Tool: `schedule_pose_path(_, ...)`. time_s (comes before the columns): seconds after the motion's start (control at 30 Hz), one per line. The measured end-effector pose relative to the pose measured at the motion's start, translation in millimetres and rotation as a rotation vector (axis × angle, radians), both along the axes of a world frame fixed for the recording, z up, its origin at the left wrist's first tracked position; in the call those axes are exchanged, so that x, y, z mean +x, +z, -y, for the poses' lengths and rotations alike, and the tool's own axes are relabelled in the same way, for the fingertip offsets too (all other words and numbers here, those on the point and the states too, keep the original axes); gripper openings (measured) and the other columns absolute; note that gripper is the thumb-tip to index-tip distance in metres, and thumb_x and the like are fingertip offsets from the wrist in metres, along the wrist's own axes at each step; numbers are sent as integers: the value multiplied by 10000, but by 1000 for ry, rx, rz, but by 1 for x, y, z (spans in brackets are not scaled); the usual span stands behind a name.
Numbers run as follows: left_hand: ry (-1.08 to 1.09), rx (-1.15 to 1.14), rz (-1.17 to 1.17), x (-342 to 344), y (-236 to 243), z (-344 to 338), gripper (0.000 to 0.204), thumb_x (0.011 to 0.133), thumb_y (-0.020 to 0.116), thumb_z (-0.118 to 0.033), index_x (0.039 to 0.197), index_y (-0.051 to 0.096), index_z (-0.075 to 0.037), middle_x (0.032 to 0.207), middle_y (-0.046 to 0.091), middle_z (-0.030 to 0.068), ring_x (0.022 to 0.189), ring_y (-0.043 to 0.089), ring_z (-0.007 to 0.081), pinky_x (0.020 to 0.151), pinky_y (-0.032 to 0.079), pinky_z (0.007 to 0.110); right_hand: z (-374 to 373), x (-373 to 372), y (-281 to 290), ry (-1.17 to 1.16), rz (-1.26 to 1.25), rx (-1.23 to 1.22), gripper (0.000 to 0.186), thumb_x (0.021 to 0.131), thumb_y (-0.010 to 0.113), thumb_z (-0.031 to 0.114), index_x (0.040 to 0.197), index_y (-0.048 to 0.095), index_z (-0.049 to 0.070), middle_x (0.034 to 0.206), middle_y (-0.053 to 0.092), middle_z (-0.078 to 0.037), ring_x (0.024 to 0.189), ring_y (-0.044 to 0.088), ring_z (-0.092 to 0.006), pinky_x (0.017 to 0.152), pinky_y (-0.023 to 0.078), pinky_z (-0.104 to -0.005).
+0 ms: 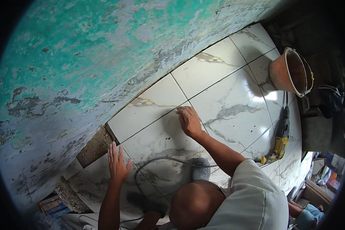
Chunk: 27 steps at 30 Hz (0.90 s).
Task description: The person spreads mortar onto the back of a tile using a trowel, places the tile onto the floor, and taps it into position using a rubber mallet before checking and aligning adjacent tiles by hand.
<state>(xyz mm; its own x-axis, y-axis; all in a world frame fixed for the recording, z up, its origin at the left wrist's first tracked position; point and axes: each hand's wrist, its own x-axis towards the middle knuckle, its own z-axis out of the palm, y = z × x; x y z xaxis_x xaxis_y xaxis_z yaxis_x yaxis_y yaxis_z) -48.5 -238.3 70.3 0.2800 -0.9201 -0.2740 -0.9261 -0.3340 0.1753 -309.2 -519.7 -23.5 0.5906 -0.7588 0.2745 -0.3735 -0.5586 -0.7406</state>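
Note:
My left hand (pixel 119 161) is held flat with its fingers stretched, beside a floor tile's corner and the bare gap (pixel 94 147) along the wall. It grips nothing. My right hand (pixel 189 120) is over the joint between two white marble-patterned tiles (pixel 153 103). Its fingers are loosely bent, with nothing visible in them; whether the tips touch the tile I cannot tell. Between my arms, a dark cable (pixel 163 158) curves across the tiles past my grey shoe (pixel 201 168).
A peeling green wall (pixel 76 50) borders the tiles. At right, an orange bucket (pixel 280 73) is tipped toward the edge, near a yellow-black power drill (pixel 282 143). Stacked blue and brown items (pixel 56 207) lie lower left. Another person in blue clothing (pixel 309 217) shows partly at lower right.

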Motion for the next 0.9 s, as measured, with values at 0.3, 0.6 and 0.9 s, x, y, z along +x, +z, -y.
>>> schedule_pose_path(0.3, 271, 223, 73, -15, -113, 22, 915, 998, 509, -497, 1592, 62, 36, 1669, 29, 251, 1554, 54, 380, 1239, 59, 550, -16, -97, 15, -216, -165, -19, 376, 812, 821, 293, 974, 590, 45, 1013, 673, -114, 967, 612, -327, 841, 492, -432)
schedule_pose_path(0.6, 231, 131, 86, -16, -91, -8, 870, 976, 542, -517, 1538, 245, 77, 1558, 364, 278, 1459, 349, 384, 1236, 131, 540, -36, -107, 6, -287, -206, 34, 269, 876, 743, 118, 1092, 613, 25, 1108, 649, -160, 1032, 585, -367, 911, 469, -444)
schedule_pose_path(0.9, 38, 278, -60, 46, 16, -132, 111, 915, 594, -172, 881, 648, -81, 889, 695, 102, 900, 682, 292, 879, 498, 448, -27, -37, -6, 35, -175, -87, 217, 993, 544, 10, 1181, 652, 6, 1157, 681, -182, 1060, 654, -348, 878, 538, -405)
